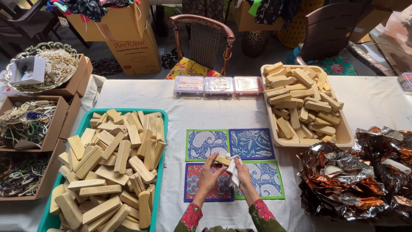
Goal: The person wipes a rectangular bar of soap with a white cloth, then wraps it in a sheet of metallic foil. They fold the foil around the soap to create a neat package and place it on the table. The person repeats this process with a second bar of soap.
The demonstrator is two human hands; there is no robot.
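Observation:
My left hand (209,175) grips a small pale wooden block (222,160) above the patterned mats (251,144) in the middle of the table. My right hand (243,173) holds a white cloth (234,168) pressed against the block's right end. Both hands hover over the lower two mats, one red and blue, one blue with a green border. A teal tray (162,141) on the left is heaped with similar wooden blocks (116,167). A cream tray (343,136) at the upper right holds more wooden blocks (300,101).
Three clear lidded boxes (218,85) line the table's far edge. Crumpled copper foil (360,172) lies at the right. Cardboard boxes of beads and necklaces (28,124) and a pearl-filled dish (56,64) stand at the left. A wooden chair (201,41) is behind the table.

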